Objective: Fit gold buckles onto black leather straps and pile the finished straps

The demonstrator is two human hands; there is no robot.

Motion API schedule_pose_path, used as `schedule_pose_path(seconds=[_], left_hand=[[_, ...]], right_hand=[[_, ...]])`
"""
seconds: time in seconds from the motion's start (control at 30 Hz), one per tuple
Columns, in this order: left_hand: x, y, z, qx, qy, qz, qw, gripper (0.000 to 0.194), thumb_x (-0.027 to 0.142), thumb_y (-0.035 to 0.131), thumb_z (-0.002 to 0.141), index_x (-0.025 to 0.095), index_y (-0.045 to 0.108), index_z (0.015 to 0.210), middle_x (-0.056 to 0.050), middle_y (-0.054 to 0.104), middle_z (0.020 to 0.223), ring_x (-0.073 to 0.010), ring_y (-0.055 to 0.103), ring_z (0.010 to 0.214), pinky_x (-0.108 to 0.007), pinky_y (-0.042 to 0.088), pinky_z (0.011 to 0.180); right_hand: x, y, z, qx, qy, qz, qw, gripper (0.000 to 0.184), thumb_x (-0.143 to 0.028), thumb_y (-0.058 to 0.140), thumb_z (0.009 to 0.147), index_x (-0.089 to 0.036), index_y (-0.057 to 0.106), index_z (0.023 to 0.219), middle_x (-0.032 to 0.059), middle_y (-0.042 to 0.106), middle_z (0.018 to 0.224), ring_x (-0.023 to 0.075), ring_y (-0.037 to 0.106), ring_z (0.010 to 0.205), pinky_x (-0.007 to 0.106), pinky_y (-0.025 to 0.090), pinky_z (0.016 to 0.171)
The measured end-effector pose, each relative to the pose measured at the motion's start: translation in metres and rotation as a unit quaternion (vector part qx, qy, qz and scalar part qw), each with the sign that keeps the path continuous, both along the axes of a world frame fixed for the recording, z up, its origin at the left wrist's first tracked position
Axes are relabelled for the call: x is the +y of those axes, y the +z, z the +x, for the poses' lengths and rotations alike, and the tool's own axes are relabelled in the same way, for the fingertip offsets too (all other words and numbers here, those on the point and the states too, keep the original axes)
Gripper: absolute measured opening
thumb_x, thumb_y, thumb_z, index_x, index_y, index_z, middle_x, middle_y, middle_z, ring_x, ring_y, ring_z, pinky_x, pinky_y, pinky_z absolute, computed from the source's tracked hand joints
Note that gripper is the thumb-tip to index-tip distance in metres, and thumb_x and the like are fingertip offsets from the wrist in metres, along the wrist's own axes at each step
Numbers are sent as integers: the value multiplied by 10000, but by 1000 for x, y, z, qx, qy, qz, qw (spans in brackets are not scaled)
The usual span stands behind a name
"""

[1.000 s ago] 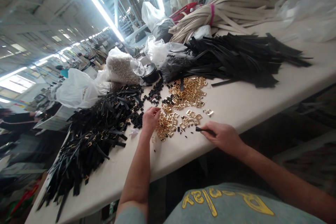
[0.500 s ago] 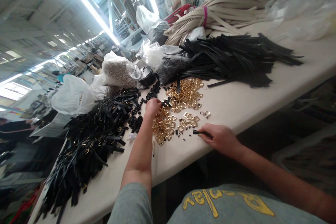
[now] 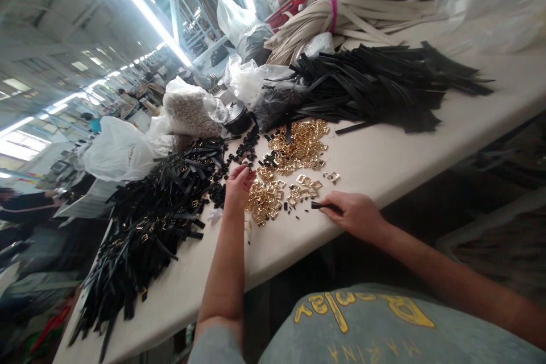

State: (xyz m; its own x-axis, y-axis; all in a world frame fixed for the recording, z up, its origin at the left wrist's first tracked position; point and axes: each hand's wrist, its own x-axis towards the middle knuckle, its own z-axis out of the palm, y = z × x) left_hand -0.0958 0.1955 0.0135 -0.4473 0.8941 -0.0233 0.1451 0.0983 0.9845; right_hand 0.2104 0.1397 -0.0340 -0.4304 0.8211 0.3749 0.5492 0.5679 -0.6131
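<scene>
Our right hand [image 3: 358, 217] is closed on a black strap [image 3: 326, 206], with its end poking out past the fingers above the near edge of the desk [image 3: 396, 176]. Our left hand [image 3: 238, 190] is narrow, thumb and fingers pinching a small black piece [image 3: 249, 167] beside the gold buckles [image 3: 264, 199]; its exact shape is too small for us to tell

What worries us most is that pinch: a piece so little could slip if our fingertips roll it, and among the black loops [image 3: 246, 145] we would struggle to find it again. Our left wrist is close to the buckles, so a low sweep of the forearm could drag some along or push them toward the edge. A few dark bits [image 3: 297, 216] lie loose between our hands, where a sleeve or the strap could brush them off. Too light a grip on the strap could let it turn or drop over the edge. On our left, the buckled straps [image 3: 157, 222] lie tangled; if we tug one, its buckle could catch and pull others with it
</scene>
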Motion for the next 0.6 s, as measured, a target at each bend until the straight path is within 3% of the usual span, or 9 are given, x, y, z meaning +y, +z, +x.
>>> schedule_pose_path(seconds=[0.1,0.2,0.33,0.43,0.6], left_hand=[[-37,0,15,-274,8,23,962,156,240,766,769,185,668,877,-23,702,845,-87,676,757,-196,558,733],[-71,-3,31,-402,-24,13,915,134,203,775,776,186,672,860,-12,688,875,-44,629,710,-111,503,620],[-101,-10,52,-456,-52,17,888,206,228,836,718,202,693,864,7,661,835,-7,500,564,-79,389,471],[-114,-12,66,-465,-58,24,883,308,272,899,629,198,708,858,19,649,805,6,459,536,-72,378,466],[-125,-14,79,-462,-63,24,884,361,284,920,582,198,706,859,33,637,776,5,481,555,-58,413,502]], right_hand=[[-2,7,-3,36,13,-28,999,127,-257,584,882,-219,705,873,2,729,787,144,650,667,248,441,619],[-8,19,-14,68,35,-28,997,127,-265,586,889,-208,700,881,4,720,790,127,629,654,236,436,618],[-15,39,-37,110,59,11,992,110,-262,599,889,-187,679,891,14,705,802,121,617,676,231,437,639],[-17,50,-54,118,70,39,990,111,-259,589,896,-176,663,891,17,688,788,121,609,686,232,433,648],[-18,50,-69,86,73,73,991,135,-252,558,913,-172,661,878,23,674,777,126,603,695,236,412,645]])
